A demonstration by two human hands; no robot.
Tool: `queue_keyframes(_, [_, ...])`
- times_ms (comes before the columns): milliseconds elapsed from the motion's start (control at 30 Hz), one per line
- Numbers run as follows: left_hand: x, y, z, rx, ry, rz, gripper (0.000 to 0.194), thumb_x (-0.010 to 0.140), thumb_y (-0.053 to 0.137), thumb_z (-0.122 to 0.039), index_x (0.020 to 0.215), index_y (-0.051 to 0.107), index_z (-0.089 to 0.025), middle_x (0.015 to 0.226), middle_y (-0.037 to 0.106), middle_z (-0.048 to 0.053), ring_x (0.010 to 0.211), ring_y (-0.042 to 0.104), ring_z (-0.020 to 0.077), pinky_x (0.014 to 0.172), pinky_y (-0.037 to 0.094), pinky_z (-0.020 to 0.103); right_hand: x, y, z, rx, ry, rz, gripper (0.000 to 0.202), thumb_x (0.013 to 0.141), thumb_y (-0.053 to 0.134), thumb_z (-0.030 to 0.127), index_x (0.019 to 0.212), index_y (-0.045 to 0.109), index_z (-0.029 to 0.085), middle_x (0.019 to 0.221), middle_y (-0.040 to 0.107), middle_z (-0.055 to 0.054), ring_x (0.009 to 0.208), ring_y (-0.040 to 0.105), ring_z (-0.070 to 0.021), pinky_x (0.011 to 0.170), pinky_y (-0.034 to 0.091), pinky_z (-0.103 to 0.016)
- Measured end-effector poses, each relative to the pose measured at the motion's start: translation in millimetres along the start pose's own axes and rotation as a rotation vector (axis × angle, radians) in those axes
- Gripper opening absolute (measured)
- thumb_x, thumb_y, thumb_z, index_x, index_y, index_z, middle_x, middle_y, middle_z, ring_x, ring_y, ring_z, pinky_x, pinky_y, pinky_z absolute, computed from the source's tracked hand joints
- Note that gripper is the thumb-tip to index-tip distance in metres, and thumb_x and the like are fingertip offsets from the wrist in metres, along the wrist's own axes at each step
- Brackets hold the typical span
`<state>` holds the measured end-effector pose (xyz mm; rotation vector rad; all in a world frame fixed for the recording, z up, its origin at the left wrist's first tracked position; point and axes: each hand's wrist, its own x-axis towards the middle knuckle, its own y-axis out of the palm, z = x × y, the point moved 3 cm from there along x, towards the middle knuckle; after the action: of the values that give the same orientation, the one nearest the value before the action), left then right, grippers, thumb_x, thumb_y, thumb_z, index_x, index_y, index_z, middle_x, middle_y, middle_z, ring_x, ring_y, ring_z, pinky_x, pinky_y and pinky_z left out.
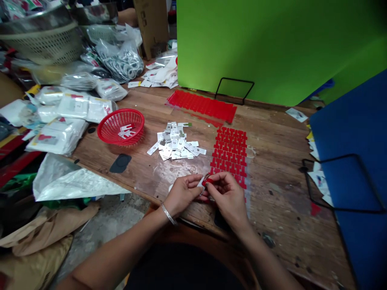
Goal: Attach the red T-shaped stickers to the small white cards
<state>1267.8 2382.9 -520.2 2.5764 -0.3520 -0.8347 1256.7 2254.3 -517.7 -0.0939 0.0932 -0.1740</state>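
Observation:
Near the table's front edge, my left hand (184, 192) pinches a small white card (201, 182) between thumb and fingers. Touching it from the right, my right hand (226, 192) holds a small red piece (207, 182) against the card. Just beyond my hands lies a sheet of red T-shaped pieces (229, 149), its lower part partly hidden by my right hand. A loose pile of white and grey cards (175, 143) is spread farther left. The red basket (104, 131) on the left contains a few cards with red on them.
A red strip sheet (201, 105) lies before the green panel (256, 44). Black wire stands are by the green panel (234, 79) and the blue panel (341, 209). Plastic-wrapped packs (72, 106) and a pale basket (45, 42) crowd the left. The wooden table (281, 161) ends near my forearms.

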Motion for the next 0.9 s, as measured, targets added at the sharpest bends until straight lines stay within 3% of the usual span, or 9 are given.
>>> queue_keyframes(433, [-0.7, 1.1, -1.2, 0.015, 0.0, 0.045, 0.043, 0.062, 0.077, -0.025, 0.1, 0.065, -0.009, 0.088, 0.071, 0.009, 0.063, 0.066, 0.011, 0.065, 0.054, 0.021, -2.9, -0.7, 1.3, -0.084, -0.055, -0.001, 0.015, 0.074, 0.066, 0.028, 0.081, 0.056, 0.02, 0.077, 0.062, -0.001, 0.063, 0.059, -0.0131, 0.055, 0.05, -0.025])
queue_keyframes(900, [-1.7, 0.1, 0.8, -0.008, 0.009, 0.01, 0.044, 0.061, 0.079, -0.028, 0.098, 0.065, -0.008, 0.079, 0.071, 0.007, 0.063, 0.065, 0.0118, 0.065, 0.055, 0.023, -5.1, 1.1, -1.0, -0.129, -0.085, -0.034, 0.015, 0.076, 0.065, 0.03, 0.082, 0.056, 0.02, 0.078, 0.063, -0.001, 0.064, 0.059, -0.0131, 0.057, 0.049, -0.025])
